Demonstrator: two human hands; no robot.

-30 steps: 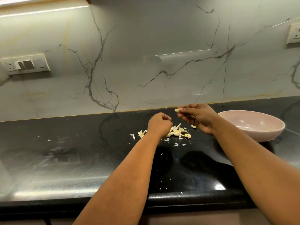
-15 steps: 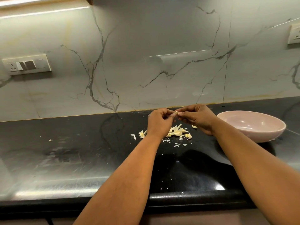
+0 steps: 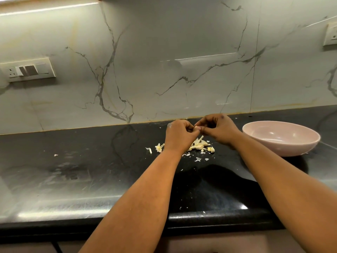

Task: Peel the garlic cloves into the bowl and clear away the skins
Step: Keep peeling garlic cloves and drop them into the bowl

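My left hand (image 3: 179, 135) and my right hand (image 3: 217, 129) meet fingertip to fingertip above the black counter, pinching one small garlic clove (image 3: 196, 127) between them; most of the clove is hidden by the fingers. Just below the hands lies a small heap of garlic cloves and pale skins (image 3: 200, 146). A tuft of skin (image 3: 159, 147) and a loose sliver (image 3: 149, 149) lie left of the heap. The pink bowl (image 3: 284, 148) stands to the right of my right wrist; no cloves show inside it.
The black counter (image 3: 91, 170) has tiny skin flakes scattered in front of the heap and one flake far left (image 3: 55, 155). A marble backsplash rises behind, with a switch plate (image 3: 27, 70) at left and a socket (image 3: 331, 34) at right. The counter's front edge runs near my forearms.
My left hand rose from the heap to meet my right hand, which was holding the clove alone. Both hands now pinch it together, fingers closed tighter around it.
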